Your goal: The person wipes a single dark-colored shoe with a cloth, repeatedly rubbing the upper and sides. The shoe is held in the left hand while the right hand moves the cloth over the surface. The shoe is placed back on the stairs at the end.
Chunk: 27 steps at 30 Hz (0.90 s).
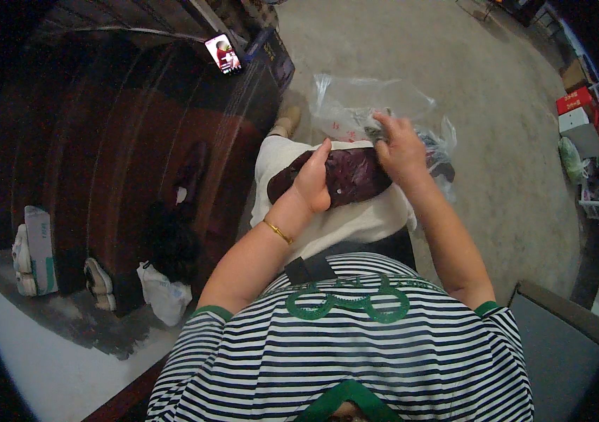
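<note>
A dark maroon shoe-shaped piece (358,176) with a shiny, wrinkled surface lies across my lap. My left hand (314,182) grips it around the middle, thumb on top. Over its right end hovers my right hand (398,145), slightly blurred, with the index finger stretched out; whether a small thing is between its fingers, I cannot tell. A white cloth (352,224) covers my knees beneath the piece. Just beyond my right hand, a clear plastic bag (405,95) with red writing holds grey and dark material that is hard to make out.
On the left stands a dark wooden surface (125,132) with a lit phone (224,54) at its far end. A sneaker (100,285), a box (41,253) and a white bag (165,295) are at lower left. Boxes (576,100) fill a shelf at right; a grey seat (552,337) is nearby.
</note>
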Available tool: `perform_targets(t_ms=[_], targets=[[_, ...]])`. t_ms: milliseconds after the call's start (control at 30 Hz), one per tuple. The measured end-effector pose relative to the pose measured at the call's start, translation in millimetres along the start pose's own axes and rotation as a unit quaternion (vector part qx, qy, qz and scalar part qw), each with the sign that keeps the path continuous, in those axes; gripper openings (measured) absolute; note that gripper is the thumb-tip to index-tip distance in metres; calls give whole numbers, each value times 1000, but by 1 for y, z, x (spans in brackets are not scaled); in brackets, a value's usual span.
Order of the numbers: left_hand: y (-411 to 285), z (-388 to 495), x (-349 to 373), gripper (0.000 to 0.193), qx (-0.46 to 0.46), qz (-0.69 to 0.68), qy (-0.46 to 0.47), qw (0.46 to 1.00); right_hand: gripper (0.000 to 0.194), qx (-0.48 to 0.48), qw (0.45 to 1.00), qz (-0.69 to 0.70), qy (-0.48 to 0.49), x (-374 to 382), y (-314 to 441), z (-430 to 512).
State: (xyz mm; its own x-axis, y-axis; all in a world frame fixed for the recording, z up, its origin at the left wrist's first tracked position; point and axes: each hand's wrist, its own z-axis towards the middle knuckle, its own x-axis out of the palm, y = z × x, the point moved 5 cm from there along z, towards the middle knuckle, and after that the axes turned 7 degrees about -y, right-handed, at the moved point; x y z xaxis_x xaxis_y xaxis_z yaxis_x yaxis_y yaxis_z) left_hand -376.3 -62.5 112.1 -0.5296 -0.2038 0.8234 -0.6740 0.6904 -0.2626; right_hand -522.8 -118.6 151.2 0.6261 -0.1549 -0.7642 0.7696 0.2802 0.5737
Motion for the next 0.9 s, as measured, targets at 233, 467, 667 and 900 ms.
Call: perform_targets(t_ms=[233, 467, 667, 900], targets=[[2, -3, -14, 56, 36, 24, -48, 998, 56, -166, 981, 97, 25, 3, 57, -75], [-1, -1, -2, 68, 7, -21, -25, 999, 52, 14, 1000, -21, 7, -18, -22, -16], [-1, -4, -4, 64, 32, 15, -60, 998, 56, -110, 987, 79, 84, 3, 51, -67], [-1, -4, -2, 67, 19, 21, -27, 999, 51, -67, 997, -24, 22, -4, 19, -30]])
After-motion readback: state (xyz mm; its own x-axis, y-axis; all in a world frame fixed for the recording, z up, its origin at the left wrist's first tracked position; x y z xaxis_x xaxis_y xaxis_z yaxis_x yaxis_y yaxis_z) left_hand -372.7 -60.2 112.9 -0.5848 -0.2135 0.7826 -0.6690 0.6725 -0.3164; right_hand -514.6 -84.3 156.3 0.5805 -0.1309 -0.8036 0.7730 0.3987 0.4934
